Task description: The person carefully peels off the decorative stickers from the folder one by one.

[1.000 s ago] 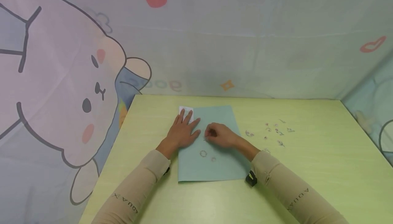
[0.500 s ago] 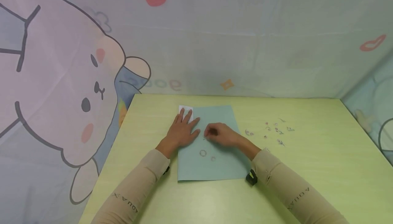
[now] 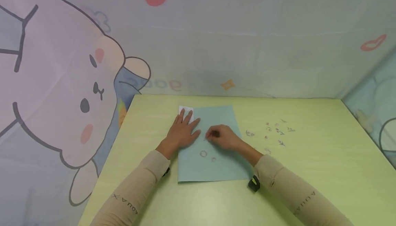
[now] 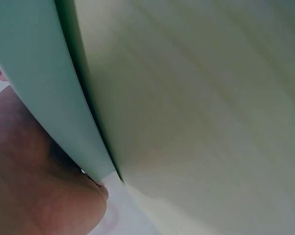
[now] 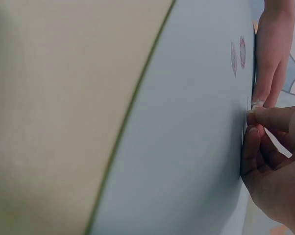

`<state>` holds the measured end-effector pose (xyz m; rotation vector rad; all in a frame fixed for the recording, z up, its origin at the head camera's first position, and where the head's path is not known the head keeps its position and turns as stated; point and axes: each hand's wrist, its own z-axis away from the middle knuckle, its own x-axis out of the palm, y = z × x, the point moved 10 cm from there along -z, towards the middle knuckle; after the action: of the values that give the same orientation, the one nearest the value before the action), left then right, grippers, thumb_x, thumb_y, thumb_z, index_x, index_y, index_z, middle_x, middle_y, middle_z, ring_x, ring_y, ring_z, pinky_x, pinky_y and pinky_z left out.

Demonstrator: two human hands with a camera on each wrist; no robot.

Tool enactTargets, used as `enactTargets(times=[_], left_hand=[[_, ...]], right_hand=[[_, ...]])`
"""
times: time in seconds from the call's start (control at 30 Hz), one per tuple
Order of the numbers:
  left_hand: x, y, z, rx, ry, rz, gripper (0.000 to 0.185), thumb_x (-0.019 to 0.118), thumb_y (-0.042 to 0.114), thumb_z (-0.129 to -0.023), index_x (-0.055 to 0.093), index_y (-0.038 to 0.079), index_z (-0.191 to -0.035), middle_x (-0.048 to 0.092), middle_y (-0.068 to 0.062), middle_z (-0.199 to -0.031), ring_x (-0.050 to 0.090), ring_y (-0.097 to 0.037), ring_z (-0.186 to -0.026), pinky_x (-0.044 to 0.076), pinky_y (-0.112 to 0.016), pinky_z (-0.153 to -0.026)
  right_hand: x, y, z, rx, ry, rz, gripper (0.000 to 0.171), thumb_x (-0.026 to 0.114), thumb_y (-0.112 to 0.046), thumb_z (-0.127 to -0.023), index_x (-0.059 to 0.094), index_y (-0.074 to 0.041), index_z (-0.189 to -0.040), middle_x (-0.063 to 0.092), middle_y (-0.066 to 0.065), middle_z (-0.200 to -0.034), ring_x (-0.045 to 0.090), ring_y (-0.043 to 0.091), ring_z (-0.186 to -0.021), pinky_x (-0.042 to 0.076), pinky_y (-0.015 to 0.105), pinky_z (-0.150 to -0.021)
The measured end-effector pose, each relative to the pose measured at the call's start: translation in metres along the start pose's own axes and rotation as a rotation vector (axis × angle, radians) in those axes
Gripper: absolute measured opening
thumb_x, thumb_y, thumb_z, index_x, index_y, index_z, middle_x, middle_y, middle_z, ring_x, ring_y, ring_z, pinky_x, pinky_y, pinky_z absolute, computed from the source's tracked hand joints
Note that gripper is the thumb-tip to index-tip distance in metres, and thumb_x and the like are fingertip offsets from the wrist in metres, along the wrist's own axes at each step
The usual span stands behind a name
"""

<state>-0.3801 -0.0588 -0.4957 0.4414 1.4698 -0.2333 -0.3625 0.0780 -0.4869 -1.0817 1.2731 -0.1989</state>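
Near the middle of the head view, a pale blue-green rectangular sheet of paper lies flat on the light yellow-green wooden surface. The left hand rests palm down on the sheet's upper left corner, its fingers straight and spread, the fingertips reaching onto a small white slip of paper that pokes out at that corner. Just to its right, the right hand is curled over the sheet's centre, thumb and forefinger pinched on a tiny thin sticker whose tip touches the paper; in the right wrist view the pinching fingertips press against the sheet's face. Below the hands, toward the lower part of the sheet, two small round stickers lie stuck side by side. To the right of the sheet, well apart from both hands, a scatter of small loose stickers sits on the surface.
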Motion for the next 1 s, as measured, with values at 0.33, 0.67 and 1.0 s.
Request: enactTargets(times=[0.33,0.67,1.0], left_hand=[[0.000,0.000,0.000,0.006,0.002,-0.016,0.061,0.040,0.051,-0.112,0.037,0.025,-0.167,0.014,-0.015,-0.177,-0.001,-0.044,-0.162,0.009,-0.054,-0.130],[0.000,-0.001,0.000,0.004,0.015,-0.032,0.062,0.042,0.051,-0.112,0.038,0.024,-0.167,0.015,-0.016,-0.176,0.000,-0.044,-0.162,0.010,-0.055,-0.130],[0.001,0.000,-0.001,0.011,-0.005,-0.016,0.062,0.040,0.050,-0.113,0.035,0.024,-0.168,0.013,-0.016,-0.177,-0.003,-0.045,-0.162,0.009,-0.055,-0.130]], right_hand=[[-0.011,-0.002,0.011,-0.023,0.043,0.003,0.004,0.071,-0.010,-0.102,0.075,-0.010,-0.104,0.072,-0.002,-0.102,0.066,0.015,-0.097,0.056,0.036,-0.088],[-0.036,0.000,0.033,-0.040,0.076,-0.038,0.005,0.068,-0.008,-0.104,0.072,-0.009,-0.107,0.070,-0.001,-0.102,0.064,0.016,-0.095,0.056,0.032,-0.080],[-0.066,0.024,0.052,0.054,0.136,-0.033,0.012,0.067,-0.011,-0.106,0.075,-0.004,-0.111,0.074,0.005,-0.107,0.068,0.022,-0.090,0.057,0.033,-0.077]])
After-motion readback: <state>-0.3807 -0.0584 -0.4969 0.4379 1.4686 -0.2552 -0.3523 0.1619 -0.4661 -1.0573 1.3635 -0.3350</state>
